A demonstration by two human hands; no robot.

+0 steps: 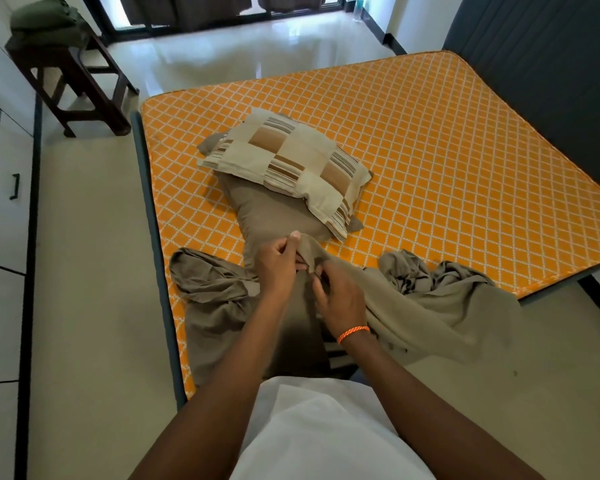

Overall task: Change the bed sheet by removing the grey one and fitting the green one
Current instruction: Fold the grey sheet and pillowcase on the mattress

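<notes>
The grey sheet [426, 306] lies crumpled over the near corner of the bare orange mattress [430, 150]. Part of it trails left, part hangs over the near edge. My left hand [278, 265] and my right hand [340, 296] both pinch a raised fold of this sheet close together, just in front of me. The green sheet [45, 19] sits folded on a dark wooden stool [73, 81] at the far left.
Two pillows rest on the mattress beyond my hands: a patchwork pillow [291, 164] on top of a grey-brown pillow [274, 216]. A dark headboard [548, 81] stands at the right. White cupboards [4, 202] line the left wall. Glossy floor [239, 53] stretches beyond the bed.
</notes>
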